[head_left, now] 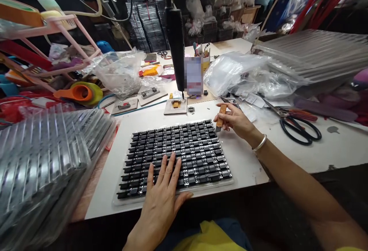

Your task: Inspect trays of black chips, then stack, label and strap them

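Observation:
A clear plastic tray [116, 201] lies before me, filled with rows of small black circuit boards [172, 147]. Across the lower middle of these rows my left hand [162, 186] rests flat with fingers spread, gripping nothing. My right hand [232, 118] is at the tray's far right corner, its fingers closed around a small flat orange-brown tool [221, 116] with a dark tip. The tip points down beside the end of the upper rows; whether it touches a board I cannot tell. Beyond the tray, a small square block [175, 107] carries a little orange part.
Stacked clear trays [43, 147] stand at left, more trays [319, 51] at back right. Black-handled scissors [300, 128] lie right of my right hand. A black upright tool [175, 44] hangs above the block. Plastic bags [238, 74] and a pink rack [69, 40] fill the back.

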Tool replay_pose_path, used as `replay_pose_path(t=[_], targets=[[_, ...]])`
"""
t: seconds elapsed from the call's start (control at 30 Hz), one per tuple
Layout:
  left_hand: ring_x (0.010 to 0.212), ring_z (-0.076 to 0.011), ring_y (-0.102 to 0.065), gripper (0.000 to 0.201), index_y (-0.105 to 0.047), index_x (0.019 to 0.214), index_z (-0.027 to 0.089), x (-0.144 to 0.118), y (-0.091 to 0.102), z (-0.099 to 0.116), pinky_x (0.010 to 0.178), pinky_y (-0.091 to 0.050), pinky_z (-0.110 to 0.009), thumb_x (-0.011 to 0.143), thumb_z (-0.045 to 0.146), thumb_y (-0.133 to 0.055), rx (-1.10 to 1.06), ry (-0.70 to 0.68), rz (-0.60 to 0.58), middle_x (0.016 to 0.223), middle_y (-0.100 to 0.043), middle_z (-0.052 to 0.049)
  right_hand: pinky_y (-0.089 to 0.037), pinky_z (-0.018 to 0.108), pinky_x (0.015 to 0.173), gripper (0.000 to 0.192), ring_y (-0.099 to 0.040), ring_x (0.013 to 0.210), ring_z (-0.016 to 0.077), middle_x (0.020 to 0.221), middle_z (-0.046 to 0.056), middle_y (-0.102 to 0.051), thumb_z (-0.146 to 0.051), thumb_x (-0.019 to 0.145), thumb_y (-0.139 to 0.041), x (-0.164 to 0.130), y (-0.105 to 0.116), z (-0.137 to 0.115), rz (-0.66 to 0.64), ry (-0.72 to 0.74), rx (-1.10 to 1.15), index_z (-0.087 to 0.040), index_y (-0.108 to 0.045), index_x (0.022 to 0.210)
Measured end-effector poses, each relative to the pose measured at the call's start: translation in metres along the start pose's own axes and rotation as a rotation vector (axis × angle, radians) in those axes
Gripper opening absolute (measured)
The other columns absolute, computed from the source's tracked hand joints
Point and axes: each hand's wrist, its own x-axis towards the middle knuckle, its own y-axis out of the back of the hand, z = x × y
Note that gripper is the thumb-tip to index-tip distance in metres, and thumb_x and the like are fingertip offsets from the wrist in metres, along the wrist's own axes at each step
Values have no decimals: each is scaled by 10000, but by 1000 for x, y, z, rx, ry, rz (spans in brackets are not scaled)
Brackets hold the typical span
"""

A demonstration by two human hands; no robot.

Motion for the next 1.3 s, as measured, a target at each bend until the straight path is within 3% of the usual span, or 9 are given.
replay_pose_path(t=[0.33,0.57,0.87,1.3], targets=[[1416,-286,-204,734,-175,1481,92,-12,1,-10,1147,-97,-480,925,531,-365,-33,67,34,1507,-305,-139,-362,188,352,513,-482,406,73,742,6,-662,-374,743,-684,-1,-7,8,-36,-30,-54,-190,-433,1151],[1427,-280,-168,712,-197,1475,83,-15,1,-12,1149,-85,-470,929,497,-389,-44,62,39,1515,-289,-140,-341,187,352,545,-475,400,71,729,3,-663,-356,703,-708,1,-2,2,59,21,23,-176,-437,1140],[1421,-301,-183,722,-128,1492,108,-27,1,-14,1124,-145,-514,936,504,-362,-47,148,10,1516,-283,-147,-319,203,364,467,-475,404,80,718,8,-662,-316,723,-680,-1,0,-3,126,17,21,-191,-447,1108],[1418,-323,-177,714,-169,1488,124,-30,-1,-3,1127,-77,-557,927,508,-387,-58,157,23,1510,-298,-139,-305,202,349,484,-473,383,81,688,0,-659,-289,703,-676,0,-2,0,144,29,14,-176,-444,1113]])
